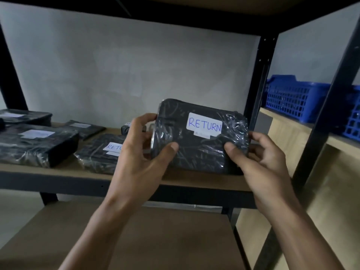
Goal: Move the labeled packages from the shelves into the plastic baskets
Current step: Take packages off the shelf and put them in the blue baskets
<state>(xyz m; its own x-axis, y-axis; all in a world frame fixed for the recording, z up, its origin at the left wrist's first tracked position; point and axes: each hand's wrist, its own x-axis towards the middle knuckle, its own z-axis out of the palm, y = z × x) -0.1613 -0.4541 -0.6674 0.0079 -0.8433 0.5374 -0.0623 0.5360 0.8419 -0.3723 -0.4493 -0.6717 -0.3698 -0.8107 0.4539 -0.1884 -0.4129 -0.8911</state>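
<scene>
Held package: a dark package [200, 137] wrapped in clear film sits in the middle of the frame, lifted a little above the front edge of the shelf [58, 170], its face tilted toward the camera.
Label: a white sticker [204, 124] on the upper part of its face reads "RETURN" in blue handwriting.
Left hand: the left hand [142, 147] grips the left end of the package, thumb pressed on the front face, fingers curled around the edge.
Right hand: the right hand [259, 152] holds the lower right corner, thumb on the front; the fingers behind are only partly visible.
How it handles: it looks light and rather soft, like a padded pouch, and the shiny film seems slippery. I judge that a grip at both short ends, thumbs in front and fingers behind, is the safest.
Other packages: several wrapped packages [37, 143] with white labels lie flat on the shelf at the left of the frame.
Baskets: a blue plastic basket [296, 98] stands on the neighbouring shelf at the right of the frame, and part of a second one shows at the far right edge.
Task stage: this package seems ready to go to a basket at the right.
</scene>
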